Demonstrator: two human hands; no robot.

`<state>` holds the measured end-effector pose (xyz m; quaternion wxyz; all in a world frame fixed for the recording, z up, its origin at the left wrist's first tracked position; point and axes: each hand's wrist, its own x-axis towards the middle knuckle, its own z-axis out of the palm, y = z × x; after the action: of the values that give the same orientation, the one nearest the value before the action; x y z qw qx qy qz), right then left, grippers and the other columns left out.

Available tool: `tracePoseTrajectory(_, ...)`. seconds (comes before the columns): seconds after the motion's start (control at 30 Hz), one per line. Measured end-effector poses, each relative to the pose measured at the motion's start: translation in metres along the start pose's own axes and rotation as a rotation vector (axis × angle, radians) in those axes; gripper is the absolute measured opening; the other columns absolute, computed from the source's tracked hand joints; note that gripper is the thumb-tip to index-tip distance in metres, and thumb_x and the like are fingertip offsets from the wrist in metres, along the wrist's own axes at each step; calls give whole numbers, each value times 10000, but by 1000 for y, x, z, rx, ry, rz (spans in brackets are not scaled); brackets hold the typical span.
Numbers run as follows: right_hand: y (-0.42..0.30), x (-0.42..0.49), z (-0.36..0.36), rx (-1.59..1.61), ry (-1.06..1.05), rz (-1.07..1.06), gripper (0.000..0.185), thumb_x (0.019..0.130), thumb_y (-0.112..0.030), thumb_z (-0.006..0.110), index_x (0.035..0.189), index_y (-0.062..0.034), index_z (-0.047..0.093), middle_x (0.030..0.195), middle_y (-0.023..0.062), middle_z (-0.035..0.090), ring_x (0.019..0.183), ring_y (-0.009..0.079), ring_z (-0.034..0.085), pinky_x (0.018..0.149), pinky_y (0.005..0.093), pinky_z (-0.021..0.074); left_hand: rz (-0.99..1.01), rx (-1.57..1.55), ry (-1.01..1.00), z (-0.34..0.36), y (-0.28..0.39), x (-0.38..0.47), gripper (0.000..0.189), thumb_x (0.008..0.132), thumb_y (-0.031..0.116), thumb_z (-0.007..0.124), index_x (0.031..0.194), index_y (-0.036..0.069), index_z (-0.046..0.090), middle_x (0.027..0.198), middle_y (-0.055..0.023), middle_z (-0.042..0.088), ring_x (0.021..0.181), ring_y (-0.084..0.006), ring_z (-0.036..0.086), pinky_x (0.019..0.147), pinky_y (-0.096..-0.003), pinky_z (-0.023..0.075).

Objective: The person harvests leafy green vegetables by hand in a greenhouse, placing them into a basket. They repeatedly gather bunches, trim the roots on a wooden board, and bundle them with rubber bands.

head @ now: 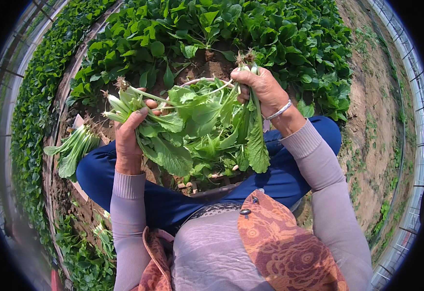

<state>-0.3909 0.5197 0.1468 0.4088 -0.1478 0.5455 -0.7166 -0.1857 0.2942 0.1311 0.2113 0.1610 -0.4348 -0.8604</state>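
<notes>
My left hand (133, 123) grips a bunch of leafy greens (168, 149) by the pale stems, with the rooted ends pointing up and left. My right hand (264, 89) is closed around a smaller clump of greens (257, 142); its dirty roots stick up above the fist and its leaves hang down. Between the hands, in front of my crossed legs, sits a round container with a pale pink rim (193, 80), heaped with loose leaves (212, 143). The leaves hide most of the container.
A pile of pulled greens (79, 145) lies by my left knee on a flat pale piece (80, 191). Growing greens (212, 22) stand ahead, with more plants (81, 251) behind on the left. Bare soil (364, 145) and a thin hose (403, 120) run along the right.
</notes>
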Motion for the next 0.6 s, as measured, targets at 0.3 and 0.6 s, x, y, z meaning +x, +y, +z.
tracePoseTrajectory(0.3,2,2,1,-332,-45,0,311,873,-349,728,880,-71,589,639,-37,519,532,69,516,466,235,408,85,177,2,-6,19,-4,509,861,25,583,1342,-37,431,1007,-119,638,862,-168,638,774,-306,558)
tracePoseTrajectory(0.6,34,1,36,-232,-185,-60,263,955,-276,634,960,-18,586,800,-12,585,687,51,536,596,237,477,-329,184,-446,46,-36,-15,744,765,140,741,1409,-2,399,1258,-122,584,821,-161,637,750,-305,539)
